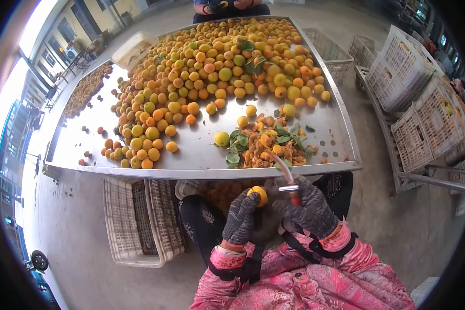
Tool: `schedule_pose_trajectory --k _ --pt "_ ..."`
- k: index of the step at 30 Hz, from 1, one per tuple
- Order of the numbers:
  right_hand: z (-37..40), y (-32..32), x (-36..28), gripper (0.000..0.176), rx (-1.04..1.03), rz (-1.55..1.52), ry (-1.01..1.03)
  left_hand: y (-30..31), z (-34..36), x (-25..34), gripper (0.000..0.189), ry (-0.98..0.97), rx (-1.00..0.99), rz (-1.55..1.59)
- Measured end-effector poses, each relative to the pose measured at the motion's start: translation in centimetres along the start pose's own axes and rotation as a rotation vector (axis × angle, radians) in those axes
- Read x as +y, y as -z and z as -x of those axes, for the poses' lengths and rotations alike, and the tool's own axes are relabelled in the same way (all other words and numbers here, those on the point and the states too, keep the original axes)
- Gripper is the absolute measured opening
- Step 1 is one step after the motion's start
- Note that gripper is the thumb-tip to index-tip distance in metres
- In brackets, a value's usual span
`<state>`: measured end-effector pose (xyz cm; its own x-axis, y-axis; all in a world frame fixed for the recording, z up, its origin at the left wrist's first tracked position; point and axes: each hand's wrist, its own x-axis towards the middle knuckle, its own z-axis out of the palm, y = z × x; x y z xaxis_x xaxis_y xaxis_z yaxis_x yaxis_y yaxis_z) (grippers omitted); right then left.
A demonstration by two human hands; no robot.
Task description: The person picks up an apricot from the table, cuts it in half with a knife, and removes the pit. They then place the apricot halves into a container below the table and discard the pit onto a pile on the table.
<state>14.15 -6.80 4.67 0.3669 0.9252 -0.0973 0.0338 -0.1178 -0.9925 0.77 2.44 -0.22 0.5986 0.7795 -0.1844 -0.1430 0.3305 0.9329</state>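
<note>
My left hand, in a dark grey knit glove, grips a yellow-orange apricot just below the table's front edge. Beside it on the right, my right hand, gloved alike, is closed around the red handle of a knife with a curved blade. The blade points up and left over the table rim, apart from the apricot. Behind the blade lies a heap of cut apricot scraps and leaves on the metal table. A large pile of whole apricots covers much of the tabletop.
An off-white plastic crate stands on the floor at left. A container of orange pieces sits under the table edge between my knees. Stacked white crates rest on a cart at right. Another person's hands show across the table.
</note>
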Motion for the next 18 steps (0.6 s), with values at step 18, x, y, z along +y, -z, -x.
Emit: schedule_pose_trajectory --k 18 --pt "-2.2 -5.6 2.9 0.041 0.046 0.312 0.45 0.9 -0.1 -2.3 0.032 0.164 0.413 0.509"
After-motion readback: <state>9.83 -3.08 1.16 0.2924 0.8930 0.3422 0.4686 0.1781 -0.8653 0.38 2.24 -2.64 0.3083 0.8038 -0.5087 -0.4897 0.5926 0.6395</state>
